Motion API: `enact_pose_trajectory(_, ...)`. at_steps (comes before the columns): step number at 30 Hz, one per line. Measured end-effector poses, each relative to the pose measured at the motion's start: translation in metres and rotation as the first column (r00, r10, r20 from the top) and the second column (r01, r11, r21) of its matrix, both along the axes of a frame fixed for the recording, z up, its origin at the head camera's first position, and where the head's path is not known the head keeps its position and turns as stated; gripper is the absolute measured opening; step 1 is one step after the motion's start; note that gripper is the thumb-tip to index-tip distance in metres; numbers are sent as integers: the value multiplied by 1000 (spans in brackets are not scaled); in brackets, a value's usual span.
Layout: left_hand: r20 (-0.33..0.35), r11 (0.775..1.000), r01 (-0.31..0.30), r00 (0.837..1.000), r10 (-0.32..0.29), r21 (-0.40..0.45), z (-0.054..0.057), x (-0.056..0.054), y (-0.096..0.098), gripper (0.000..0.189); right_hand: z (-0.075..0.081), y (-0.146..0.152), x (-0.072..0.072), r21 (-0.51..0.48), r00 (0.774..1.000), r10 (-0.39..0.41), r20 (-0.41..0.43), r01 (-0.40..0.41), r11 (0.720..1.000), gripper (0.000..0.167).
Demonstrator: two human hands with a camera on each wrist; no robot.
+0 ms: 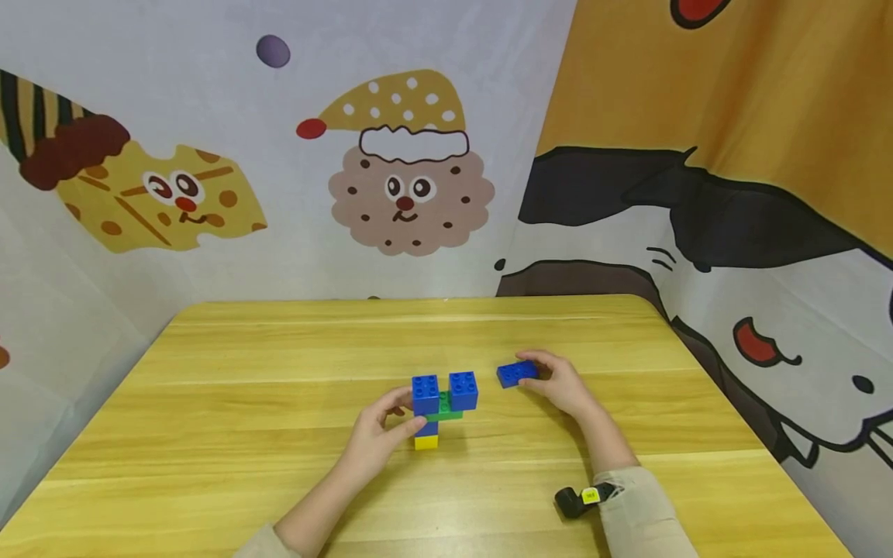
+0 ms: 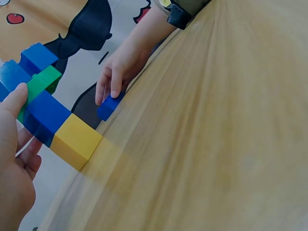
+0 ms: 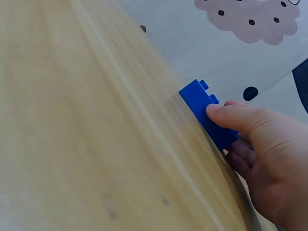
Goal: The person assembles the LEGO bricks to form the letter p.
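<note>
My left hand [image 1: 380, 434] grips a small upright stack of toy building blocks from its left side, thumb on the near face. From the bottom it has a yellow block [image 2: 76, 140], a blue block [image 2: 45, 115] and a flat green block [image 1: 446, 404]. Two blue blocks, one at left [image 1: 425, 394] and one at right [image 1: 463, 390], top the green one with a gap between them. To the right and a little farther back, my right hand [image 1: 560, 384] pinches a longer blue block [image 3: 204, 113], studs up, between thumb and fingers at its right end, low at the tabletop.
The wooden table [image 1: 279, 364] spreads around both hands, its far edge close to a cartoon-printed cloth [image 1: 418, 279]. A black wrist device [image 1: 574, 502] with a yellow label sits at the right sleeve [image 1: 642, 504].
</note>
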State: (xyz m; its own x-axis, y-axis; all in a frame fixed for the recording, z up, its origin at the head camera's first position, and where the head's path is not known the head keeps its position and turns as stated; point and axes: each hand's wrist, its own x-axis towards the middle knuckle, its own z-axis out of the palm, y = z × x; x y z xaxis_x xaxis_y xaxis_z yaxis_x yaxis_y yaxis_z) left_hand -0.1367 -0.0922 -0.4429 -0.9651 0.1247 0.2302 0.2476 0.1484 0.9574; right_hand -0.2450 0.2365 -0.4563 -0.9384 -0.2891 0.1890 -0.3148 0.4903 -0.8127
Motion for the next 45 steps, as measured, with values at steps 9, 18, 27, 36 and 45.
enact_pose_trajectory(9,-10,999,3,1000,-3,-33,0,-1,-2,38,-4,-2,-2,35,999,-21,-28,22,999,40)
enact_pose_trajectory(18,0,1000,13,1000,-13,-24,-1,-2,-1,39,-3,-1,0,93,998,-36,-46,40,995,38)
enact_pose_trajectory(27,-23,1000,18,1000,-18,-15,0,-1,-1,38,-1,-3,1,101,996,-54,-68,61,993,38)
enact_pose_trajectory(36,-38,999,17,999,-18,-41,-1,-2,-2,37,4,-5,2,76,994,-77,-75,82,994,37)
enact_pose_trajectory(45,-27,999,18,999,-19,-36,0,-1,-2,36,13,-8,5,62,991,-97,-94,103,993,37)
